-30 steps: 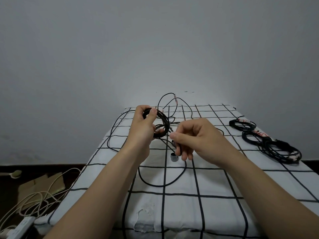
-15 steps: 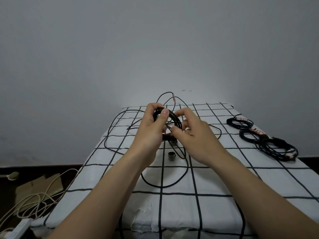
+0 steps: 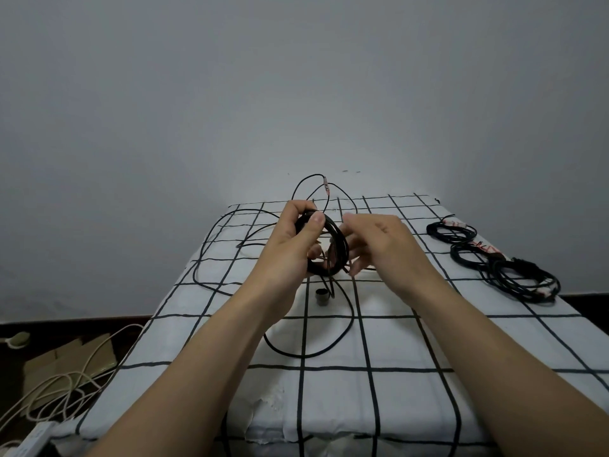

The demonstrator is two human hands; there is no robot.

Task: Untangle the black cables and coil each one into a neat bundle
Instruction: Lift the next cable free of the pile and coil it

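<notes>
My left hand [image 3: 291,247] grips a coil of black cable [image 3: 339,245] above the table's middle, thumb pressed over its top. My right hand [image 3: 379,245] is at the coil's right side, fingers curled against the strands. From the coil the cable's tail [image 3: 309,352] drops in a loop onto the cloth, and a small metal plug end [image 3: 321,296] hangs just below. More loose black cable [image 3: 211,239] sprawls to the left and rises at the table's far edge. Three coiled black bundles [image 3: 514,272] lie at the right.
The table wears a white cloth with a black grid [image 3: 395,390] and stands against a grey wall. On the dark floor at left lie cardboard [image 3: 66,361], pale cables [image 3: 49,390] and a white power strip [image 3: 29,440].
My right hand let the plug end drop and moved up to the coil's right side. My left hand lifted the coil slightly to the right.
</notes>
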